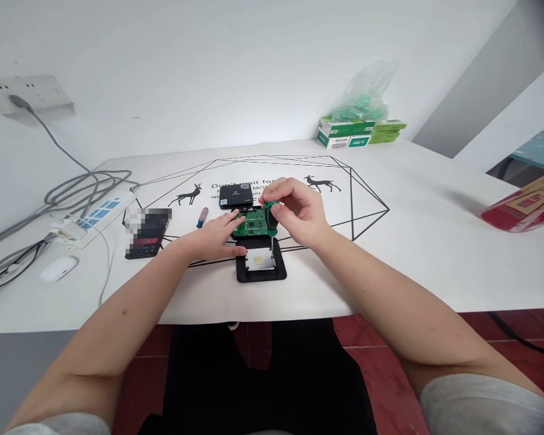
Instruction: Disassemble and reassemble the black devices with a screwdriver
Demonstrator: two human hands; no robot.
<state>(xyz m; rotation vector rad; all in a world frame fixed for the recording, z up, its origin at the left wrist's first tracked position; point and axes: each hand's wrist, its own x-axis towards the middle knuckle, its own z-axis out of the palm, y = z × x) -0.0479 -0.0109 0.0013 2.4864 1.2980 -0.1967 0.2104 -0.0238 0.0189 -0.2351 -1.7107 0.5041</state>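
My right hand point(299, 211) grips a green-and-black screwdriver point(271, 217), held upright. Its shaft points down at the right side of a silver metal plate point(260, 260) lying in a black plastic cover point(260, 278). Directly behind the cover is a green circuit board point(252, 223) in a black housing. My left hand point(217, 234) has its fingers spread. Its fingertips rest at the board's left part and its thumb touches the cover's upper left edge. Farther back lies a black square box-like case point(236, 196). Whether the screwdriver tip sits in a screw is too small to tell.
Left of my left hand lie a small screwdriver with a clear handle point(202, 217) and a phone point(148, 234). Farther left are a power strip point(100, 214), grey cables and a white mouse-shaped case point(60, 269). Green-and-white boxes point(346, 133) stand against the wall, a red packet point(523, 205) at right.
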